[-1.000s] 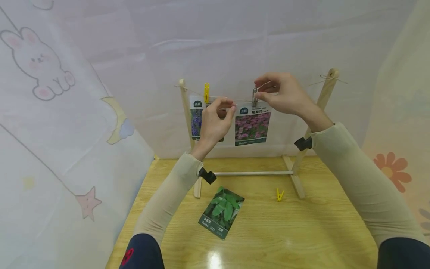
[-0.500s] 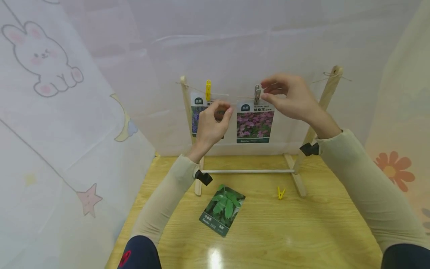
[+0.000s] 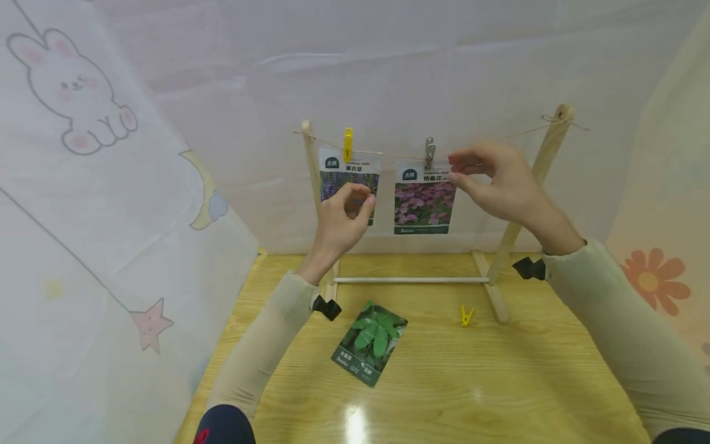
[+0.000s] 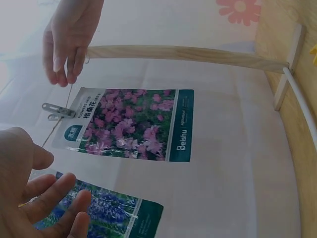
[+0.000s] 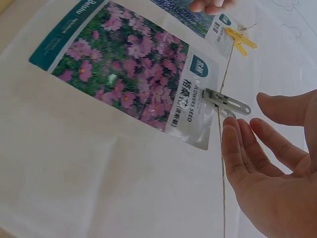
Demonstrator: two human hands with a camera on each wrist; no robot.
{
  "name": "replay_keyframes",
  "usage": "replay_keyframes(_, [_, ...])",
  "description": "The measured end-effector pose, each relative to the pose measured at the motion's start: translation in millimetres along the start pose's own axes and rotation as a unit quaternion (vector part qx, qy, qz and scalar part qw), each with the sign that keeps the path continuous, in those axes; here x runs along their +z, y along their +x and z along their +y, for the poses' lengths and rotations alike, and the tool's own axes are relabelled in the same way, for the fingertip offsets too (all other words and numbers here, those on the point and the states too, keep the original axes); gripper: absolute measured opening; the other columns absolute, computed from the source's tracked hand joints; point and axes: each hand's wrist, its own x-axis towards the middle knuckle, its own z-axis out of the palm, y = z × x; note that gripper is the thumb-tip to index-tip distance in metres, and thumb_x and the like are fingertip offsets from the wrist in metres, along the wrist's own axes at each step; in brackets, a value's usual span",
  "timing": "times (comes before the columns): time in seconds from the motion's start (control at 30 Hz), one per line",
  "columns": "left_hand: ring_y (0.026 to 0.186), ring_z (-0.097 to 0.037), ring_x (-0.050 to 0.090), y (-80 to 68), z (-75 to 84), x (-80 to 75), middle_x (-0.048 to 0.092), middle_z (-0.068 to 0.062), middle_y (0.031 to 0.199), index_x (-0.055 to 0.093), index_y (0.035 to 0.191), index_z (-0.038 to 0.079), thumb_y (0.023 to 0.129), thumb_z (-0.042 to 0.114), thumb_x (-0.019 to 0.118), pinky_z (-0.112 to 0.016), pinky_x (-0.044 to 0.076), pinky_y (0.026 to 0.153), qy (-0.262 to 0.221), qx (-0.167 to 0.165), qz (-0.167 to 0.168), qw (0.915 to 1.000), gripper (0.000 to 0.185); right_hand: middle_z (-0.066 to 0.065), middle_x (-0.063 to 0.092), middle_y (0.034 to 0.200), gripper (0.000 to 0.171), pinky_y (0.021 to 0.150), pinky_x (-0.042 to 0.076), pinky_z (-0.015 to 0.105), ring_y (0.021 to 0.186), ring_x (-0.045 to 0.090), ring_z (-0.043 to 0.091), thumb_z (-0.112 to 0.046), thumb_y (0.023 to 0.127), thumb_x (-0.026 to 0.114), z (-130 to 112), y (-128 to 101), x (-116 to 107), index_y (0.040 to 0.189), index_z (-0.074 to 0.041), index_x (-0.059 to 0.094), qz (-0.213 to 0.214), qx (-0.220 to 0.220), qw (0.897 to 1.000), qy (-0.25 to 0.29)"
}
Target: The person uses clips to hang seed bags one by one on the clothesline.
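Observation:
A seed packet with pink flowers (image 3: 424, 203) hangs from a string, held by a metal clothespin (image 3: 429, 153). To its left a seed packet with purple flowers (image 3: 333, 182) hangs under a yellow clothespin (image 3: 347, 145). My right hand (image 3: 507, 182) is just right of the metal clothespin, fingers loosely bent and holding nothing; the right wrist view shows a gap between thumb and clothespin. My left hand (image 3: 341, 225) hovers in front of the purple-flower packet, covering part of it. In the left wrist view its fingers (image 4: 54, 196) are spread apart, with nothing between them.
On the wooden table (image 3: 444, 382) lie a green-leaf seed packet (image 3: 370, 344) and a second yellow clothespin (image 3: 466, 316). The wooden stand's right post (image 3: 549, 145) and lower white rod (image 3: 410, 280) frame the string. Printed cloth (image 3: 166, 92) encloses the back and sides.
My right hand has let go of the metal clothespin and drawn away to the right. My left hand has sunk lower, from beside the pink-flower packet's top edge. The pink-flower packet stays hanging.

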Motion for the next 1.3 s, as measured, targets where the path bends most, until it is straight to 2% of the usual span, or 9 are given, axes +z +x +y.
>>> replay_keyframes(0.27, [0.090, -0.023, 0.078, -17.2, -9.7, -2.9, 0.079, -0.010, 0.112, 0.071, 0.126, 0.004, 0.107, 0.023, 0.068, -0.036, 0.065, 0.078, -0.008, -0.027, -0.008, 0.9996, 0.027, 0.022, 0.073, 0.123, 0.033, 0.092, 0.050, 0.007, 0.100, 0.063, -0.011, -0.001, 0.099, 0.075, 16.5, -24.2, 2.8, 0.131, 0.002, 0.071, 0.006, 0.014, 1.000, 0.024])
replay_keyframes(0.57, [0.104, -0.025, 0.074, -37.4, -26.5, -6.4, 0.077, -0.006, 0.118, 0.070, 0.128, 0.007, 0.107, 0.028, 0.067, -0.056, 0.059, 0.091, 0.002, -0.061, -0.018, 0.9979, 0.030, 0.019, 0.072, 0.129, 0.034, 0.092, 0.046, 0.003, 0.102, 0.060, -0.013, -0.012, 0.101, 0.075, 32.8, -56.1, 13.4, 0.134, -0.003, 0.071, 0.005, 0.089, 0.996, 0.019])
replay_keyframes(0.8, [0.109, -0.028, 0.071, -49.5, -36.0, -7.4, 0.075, -0.007, 0.123, 0.070, 0.128, 0.008, 0.107, 0.028, 0.068, -0.053, 0.057, 0.092, 0.008, -0.065, -0.012, 0.9978, 0.029, 0.019, 0.074, 0.124, 0.031, 0.089, 0.048, 0.003, 0.100, 0.063, -0.012, -0.011, 0.102, 0.074, 43.4, -71.5, 25.6, 0.132, -0.004, 0.072, 0.008, 0.089, 0.996, 0.025])
replay_keyframes(1.03, [0.118, -0.038, 0.068, -57.8, -39.8, -3.9, 0.073, -0.010, 0.131, 0.070, 0.131, 0.008, 0.107, 0.029, 0.068, -0.056, 0.054, 0.098, 0.009, -0.073, -0.024, 0.9970, 0.032, 0.017, 0.074, 0.121, 0.030, 0.088, 0.051, 0.005, 0.101, 0.066, -0.007, -0.008, 0.103, 0.072, 56.5, -92.6, 35.7, 0.132, -0.001, 0.071, 0.016, 0.099, 0.993, 0.057])
replay_keyframes(1.3, [0.115, -0.041, 0.069, -68.4, -40.3, -0.8, 0.073, -0.014, 0.130, 0.071, 0.130, 0.003, 0.105, 0.026, 0.070, -0.058, 0.057, 0.095, 0.005, -0.086, -0.022, 0.9961, 0.034, 0.020, 0.075, 0.121, 0.031, 0.089, 0.049, 0.005, 0.101, 0.064, -0.008, -0.007, 0.103, 0.072, 65.0, -108.7, 41.6, 0.133, -0.001, 0.071, 0.004, 0.112, 0.992, 0.063])
